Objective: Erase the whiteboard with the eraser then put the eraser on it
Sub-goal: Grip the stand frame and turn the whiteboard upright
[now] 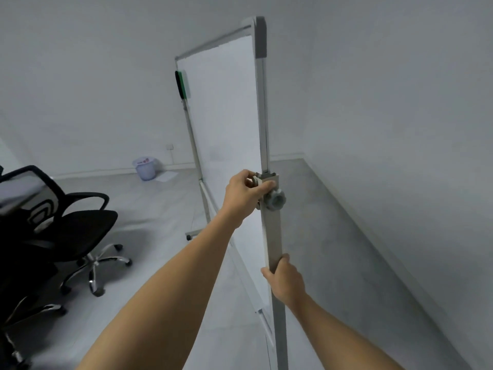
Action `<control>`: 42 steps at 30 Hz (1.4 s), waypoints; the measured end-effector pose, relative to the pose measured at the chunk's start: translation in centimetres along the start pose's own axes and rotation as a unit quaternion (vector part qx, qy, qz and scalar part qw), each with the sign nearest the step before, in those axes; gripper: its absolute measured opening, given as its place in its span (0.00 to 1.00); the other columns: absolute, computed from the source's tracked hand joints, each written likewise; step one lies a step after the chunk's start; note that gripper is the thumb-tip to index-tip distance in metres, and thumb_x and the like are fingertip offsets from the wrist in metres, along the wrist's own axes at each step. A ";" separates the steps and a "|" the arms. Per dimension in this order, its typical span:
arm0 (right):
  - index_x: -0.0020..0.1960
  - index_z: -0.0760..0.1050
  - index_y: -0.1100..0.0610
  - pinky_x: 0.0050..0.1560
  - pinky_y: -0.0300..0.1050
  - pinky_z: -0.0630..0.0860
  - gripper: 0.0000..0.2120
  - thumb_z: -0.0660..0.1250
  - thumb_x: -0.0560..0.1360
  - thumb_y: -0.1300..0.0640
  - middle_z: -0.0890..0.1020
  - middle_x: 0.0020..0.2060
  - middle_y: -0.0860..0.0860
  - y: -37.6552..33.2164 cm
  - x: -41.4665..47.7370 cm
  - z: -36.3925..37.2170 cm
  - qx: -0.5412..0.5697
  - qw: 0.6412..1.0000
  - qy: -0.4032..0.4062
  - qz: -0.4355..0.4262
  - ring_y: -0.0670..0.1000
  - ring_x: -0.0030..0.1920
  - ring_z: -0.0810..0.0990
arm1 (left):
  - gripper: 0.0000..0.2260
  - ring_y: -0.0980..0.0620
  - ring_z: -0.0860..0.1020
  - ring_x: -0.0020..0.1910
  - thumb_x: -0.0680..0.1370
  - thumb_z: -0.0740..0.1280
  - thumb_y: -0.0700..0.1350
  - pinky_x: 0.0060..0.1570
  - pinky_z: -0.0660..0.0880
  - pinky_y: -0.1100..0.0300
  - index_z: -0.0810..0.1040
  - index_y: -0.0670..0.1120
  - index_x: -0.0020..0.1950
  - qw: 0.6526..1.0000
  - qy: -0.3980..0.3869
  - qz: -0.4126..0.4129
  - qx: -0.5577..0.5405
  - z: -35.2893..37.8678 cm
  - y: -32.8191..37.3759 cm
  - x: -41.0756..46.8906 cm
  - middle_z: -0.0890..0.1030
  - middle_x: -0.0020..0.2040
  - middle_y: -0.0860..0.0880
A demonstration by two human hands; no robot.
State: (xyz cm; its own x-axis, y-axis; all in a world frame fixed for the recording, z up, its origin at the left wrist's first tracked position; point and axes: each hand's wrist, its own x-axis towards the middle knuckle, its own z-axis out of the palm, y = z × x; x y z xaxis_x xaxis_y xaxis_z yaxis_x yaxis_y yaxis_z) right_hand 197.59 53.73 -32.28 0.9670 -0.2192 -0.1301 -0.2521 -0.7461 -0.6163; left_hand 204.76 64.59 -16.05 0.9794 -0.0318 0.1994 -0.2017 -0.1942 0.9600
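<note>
A white whiteboard (226, 108) on a wheeled metal stand is seen almost edge-on, its surface facing left. A green and black eraser (182, 84) sticks to the board near its far upper edge. My left hand (244, 192) grips a small fitting at the clamp on the near stand post, just beside a grey knob (276, 200). Lower down, my right hand (285, 280) is wrapped round the same post (272, 236). No writing shows on the board from this angle.
Black office chairs (80, 231) with chrome wheeled bases stand at the left. A pale plastic bin (145, 168) and a sheet of paper sit by the far wall. A white wall runs along the right, close behind the board. Grey floor lies between.
</note>
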 end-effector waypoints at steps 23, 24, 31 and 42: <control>0.60 0.64 0.58 0.49 0.50 0.78 0.23 0.64 0.76 0.43 0.80 0.51 0.54 -7.3 42.7 -2.4 -0.042 0.998 0.020 0.035 0.56 0.49 0.80 | 0.18 0.43 0.79 0.38 0.72 0.75 0.51 0.29 0.74 0.61 0.74 0.39 0.49 0.997 -0.065 0.017 0.032 5.3 -6.2 42.2 0.78 0.42 0.43; 0.62 0.63 0.59 0.50 0.50 0.77 0.24 0.64 0.76 0.43 0.79 0.53 0.54 -7.6 44.6 -2.6 -0.044 0.998 0.020 0.041 0.57 0.50 0.80 | 0.18 0.42 0.80 0.39 0.72 0.74 0.51 0.30 0.74 0.60 0.74 0.39 0.48 0.996 -0.075 0.023 0.043 5.7 -6.3 44.1 0.78 0.41 0.44; 0.65 0.62 0.59 0.52 0.51 0.76 0.26 0.62 0.77 0.42 0.78 0.57 0.56 -8.2 55.9 -4.8 -0.047 0.995 0.021 0.080 0.58 0.54 0.79 | 0.17 0.44 0.80 0.32 0.72 0.75 0.49 0.37 0.81 0.49 0.73 0.39 0.46 0.990 -0.131 0.039 0.026 8.4 -8.0 55.3 0.79 0.43 0.41; 0.63 0.63 0.57 0.51 0.52 0.76 0.26 0.63 0.76 0.41 0.79 0.55 0.56 -5.9 76.1 -9.5 -0.024 0.999 0.028 0.040 0.58 0.52 0.79 | 0.16 0.40 0.82 0.37 0.72 0.76 0.47 0.35 0.79 0.55 0.71 0.43 0.46 0.995 -0.077 0.041 0.054 17.1 -9.3 72.3 0.80 0.46 0.39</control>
State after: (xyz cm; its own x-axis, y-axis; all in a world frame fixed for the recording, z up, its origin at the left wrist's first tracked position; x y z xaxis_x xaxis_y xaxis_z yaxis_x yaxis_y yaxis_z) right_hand 272.25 35.46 -31.20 0.9403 -0.3130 -0.1337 -0.3317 -0.7542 -0.5667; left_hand 277.60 47.33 -13.88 0.9509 -0.2002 0.2359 -0.2873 -0.2879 0.9135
